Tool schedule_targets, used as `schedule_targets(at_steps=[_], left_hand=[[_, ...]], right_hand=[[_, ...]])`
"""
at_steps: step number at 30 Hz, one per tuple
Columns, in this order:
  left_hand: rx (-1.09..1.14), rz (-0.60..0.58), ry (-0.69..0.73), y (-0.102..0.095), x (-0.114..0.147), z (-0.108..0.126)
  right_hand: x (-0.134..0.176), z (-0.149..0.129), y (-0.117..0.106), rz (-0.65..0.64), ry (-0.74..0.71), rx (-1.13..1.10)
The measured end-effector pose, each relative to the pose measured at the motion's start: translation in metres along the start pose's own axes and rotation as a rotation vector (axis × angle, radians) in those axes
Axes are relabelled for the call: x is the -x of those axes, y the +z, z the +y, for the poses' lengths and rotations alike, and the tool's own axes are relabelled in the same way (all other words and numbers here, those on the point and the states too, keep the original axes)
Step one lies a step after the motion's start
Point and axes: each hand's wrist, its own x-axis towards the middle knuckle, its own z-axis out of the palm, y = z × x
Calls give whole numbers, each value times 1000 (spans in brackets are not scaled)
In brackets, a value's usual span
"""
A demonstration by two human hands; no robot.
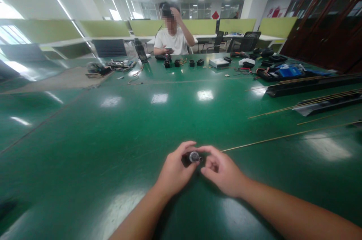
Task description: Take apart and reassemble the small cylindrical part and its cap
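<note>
My left hand (173, 170) is closed around a small dark object with a round grey top (194, 156), held just above the green table (135, 134). A small dark ring-like part (201, 159) sticks out on its right side. What the object is, I cannot make out; my fingers cover much of its body. Beside it is my right hand (224, 172), its index finger stretched to the object's far edge, the thumb apart and lower, the other fingers curled. Whether that index fingertip touches the object is unclear.
Thin brass-coloured rods (254, 144) lie to the right, near black channel-shaped pieces (299, 86). Across the table sits a person (172, 42) in a white shirt, holding a phone-like thing. Small black parts (177, 63), a white box (218, 62) and a blue bundle (289, 71) line the far side.
</note>
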Motion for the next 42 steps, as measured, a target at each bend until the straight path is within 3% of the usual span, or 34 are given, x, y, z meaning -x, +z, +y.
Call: schedule_targets(at_steps=[17, 33, 42], left_hand=[[-129, 18, 113, -3, 0, 0], [-56, -28, 268, -6, 1, 8], [-75, 25, 190, -5, 3, 7]], right_hand=[[1, 3, 2, 63, 0, -110], [-1, 0, -1, 113, 23, -198], [-2, 1, -1, 95, 26, -206]])
